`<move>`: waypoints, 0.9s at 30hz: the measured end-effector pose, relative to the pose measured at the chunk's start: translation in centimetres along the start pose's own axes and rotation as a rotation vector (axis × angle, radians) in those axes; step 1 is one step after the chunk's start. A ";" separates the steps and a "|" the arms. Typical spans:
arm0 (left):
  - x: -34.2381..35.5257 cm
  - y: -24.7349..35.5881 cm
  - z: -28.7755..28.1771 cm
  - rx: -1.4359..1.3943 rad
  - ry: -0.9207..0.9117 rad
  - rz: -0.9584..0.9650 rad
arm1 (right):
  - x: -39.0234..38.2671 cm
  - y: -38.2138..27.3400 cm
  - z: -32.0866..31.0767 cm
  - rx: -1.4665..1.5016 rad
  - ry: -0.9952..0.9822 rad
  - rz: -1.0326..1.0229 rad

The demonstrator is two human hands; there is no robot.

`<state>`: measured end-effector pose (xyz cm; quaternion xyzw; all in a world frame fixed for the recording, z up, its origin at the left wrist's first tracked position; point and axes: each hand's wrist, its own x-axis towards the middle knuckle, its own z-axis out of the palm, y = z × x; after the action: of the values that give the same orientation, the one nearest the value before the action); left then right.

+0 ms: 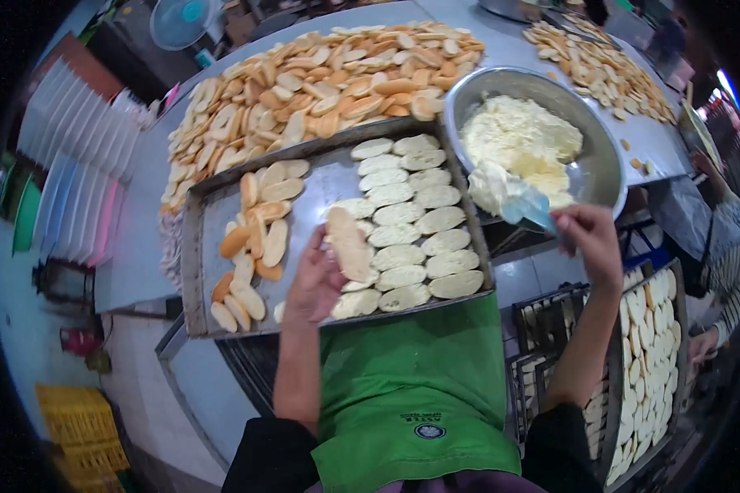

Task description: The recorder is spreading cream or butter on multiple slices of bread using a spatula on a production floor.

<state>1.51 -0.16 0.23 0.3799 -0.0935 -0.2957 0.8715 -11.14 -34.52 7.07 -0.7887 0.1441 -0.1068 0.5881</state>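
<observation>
Steel table [140, 246] heaped with bread slices | left hand [316, 283] lifts one bread slice [347, 242] over the tray [193, 271], fingers cupped under it: light, crumbly, best held by edges | right hand [592, 238] fingers pinched on blue spatula [528, 207] loaded with soft, slippery butter [518, 140] at the bowl [604, 164].

heap of plain bread slices [321, 82] on grey table [140, 246] | stacked trays of slices [649, 361] lower right | fan [181, 20] top left | yellow crate [78, 419] on floor
</observation>
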 end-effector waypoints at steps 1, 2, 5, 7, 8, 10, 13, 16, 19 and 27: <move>-0.1 -0.8 0.8 -0.035 -0.025 -0.016 | -1.6 0.2 1.9 0.061 0.027 -0.020; -0.4 -1.2 1.3 -0.066 -0.043 -0.026 | -2.9 0.5 4.1 0.128 0.046 -0.041; -1.0 -1.9 2.5 -0.066 -0.062 -0.088 | -4.7 1.5 9.6 0.265 0.011 -0.237; -1.4 -2.2 3.2 -0.077 -0.077 -0.098 | -5.3 2.0 12.1 0.296 0.011 -0.276; -1.6 -2.2 3.5 -0.094 -0.104 -0.114 | -5.5 2.3 13.0 0.279 0.024 -0.292; -1.8 -2.1 3.8 -0.077 -0.115 -0.120 | -5.7 2.9 13.6 0.260 0.040 -0.310; -1.9 -2.2 3.8 -0.112 -0.068 -0.106 | -5.9 3.1 13.0 0.120 0.101 -0.367; -1.8 -1.9 3.2 -0.093 -0.026 -0.004 | -5.7 2.7 11.2 -0.204 0.222 -0.492; -1.7 -1.3 3.4 -0.024 -0.021 0.067 | -6.2 2.3 11.2 -0.045 0.307 -0.339; -1.6 -1.1 3.5 -0.052 0.055 0.058 | -5.9 3.9 11.3 -0.172 0.187 -0.430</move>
<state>-1.67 -1.95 1.97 0.3621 -0.0727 -0.2622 0.8915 -13.24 -23.36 0.07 -0.8350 0.0355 -0.2893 0.4668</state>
